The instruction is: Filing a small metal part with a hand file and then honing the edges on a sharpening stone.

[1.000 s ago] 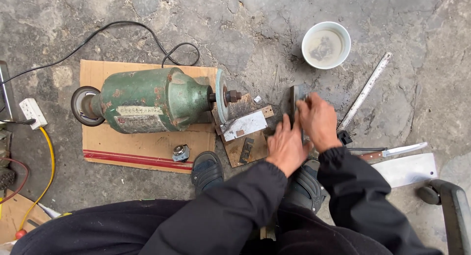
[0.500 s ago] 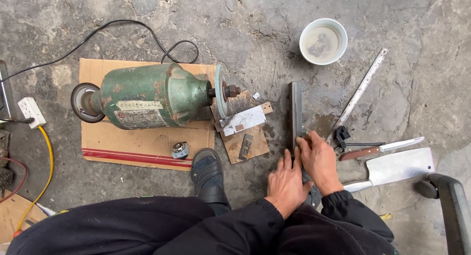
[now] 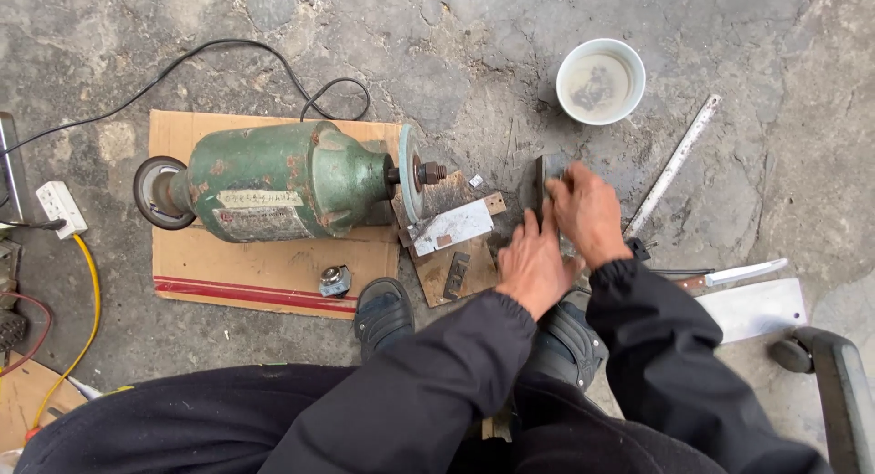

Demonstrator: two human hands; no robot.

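Observation:
A dark narrow sharpening stone lies on the concrete floor, pointing away from me. My right hand is curled over its far part, pressing down a flat metal piece that is almost wholly hidden beneath it. My left hand lies just behind, fingers stretched flat and pressing on the same spot. Both arms wear dark sleeves. Just left of the stone stands a green bench grinder on cardboard, with its wheel facing the stone.
A white bowl of cloudy water stands beyond the stone. To the right lie a long metal strip, a knife and a cleaver. My shoe rests by a wooden block. A power strip sits far left.
My hands drew back toward me along the stone, then pushed forward again to its far part. The stone and grinder stayed put.

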